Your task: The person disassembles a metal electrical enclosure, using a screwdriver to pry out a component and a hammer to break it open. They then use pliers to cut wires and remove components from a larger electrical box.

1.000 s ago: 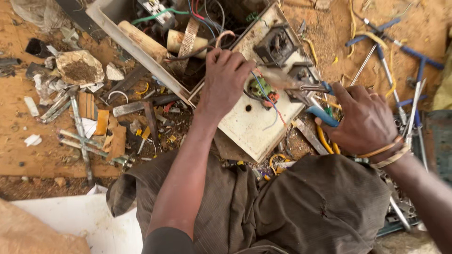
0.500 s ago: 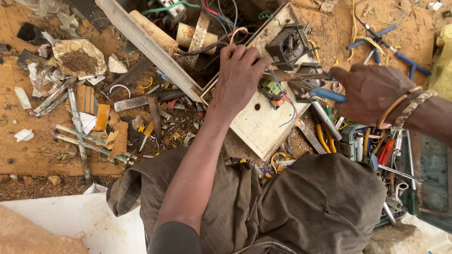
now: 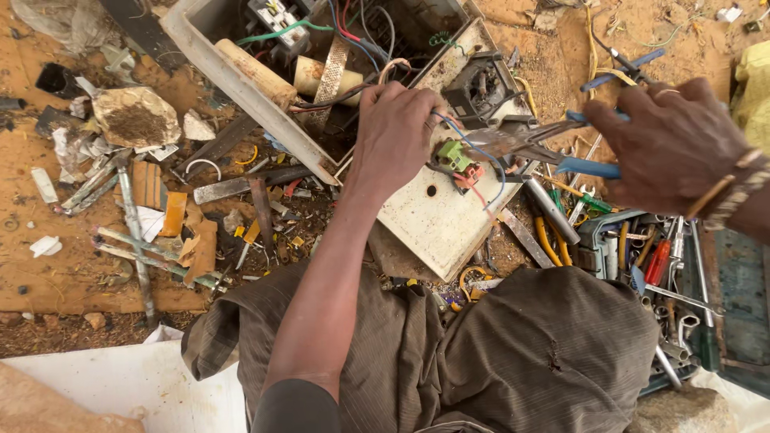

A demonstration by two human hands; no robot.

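Setting: sandy ground [image 3: 72, 281], littered with scrap and wire; person seated, knees at frame bottom.

Panel [image 3: 437, 220]: off-white, tilted across the lap's edge against an open casing [image 3: 241, 76]. Green connector [image 3: 454, 155] with red and blue wires stood on it, near the upper edge.

Left hand [image 3: 395, 132]: grip closed over a wire bundle [image 3: 377, 60] at the panel's top, just beside the connector.

Pliers [image 3: 545, 148]: blue-handled, jaws pointed at the connector, apparently touching its wires.

Right hand [image 3: 674, 144]: grip clamped on the pliers' handles; bracelets at the wrist.

Toolbox [image 3: 714, 297]: right of the panel, holding wrenches and a red-handled screwdriver [image 3: 658, 261].

Stone [image 3: 136, 116]: far left, well apart.
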